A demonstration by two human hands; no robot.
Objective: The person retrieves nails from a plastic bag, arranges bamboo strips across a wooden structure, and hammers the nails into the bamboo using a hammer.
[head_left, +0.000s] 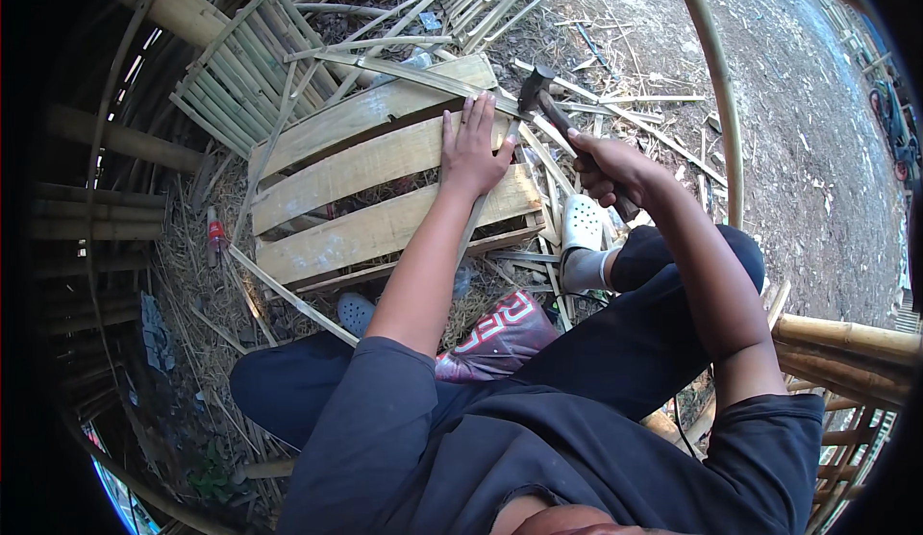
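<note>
My left hand [471, 153] lies flat with fingers stretched out on the right end of a slatted wooden crate [361, 187]. A thin bamboo strip [473, 220] runs under that hand and forearm, across the slats, and the palm presses on it. Closed round the dark handle of a hammer [553, 112], my right hand [612, 172] is just right of the crate. The hammer's head is by the crate's far right corner, close to the strip's far end. Whether it touches the strip I cannot tell.
Bamboo slat panels [245, 78] lean at the back left. Loose bamboo strips [654, 126] litter the ground beyond the crate. A printed bag [500, 338] lies between my legs, and a small red-labelled bottle [215, 232] is left of the crate. Bamboo poles [721, 83] stand at the right.
</note>
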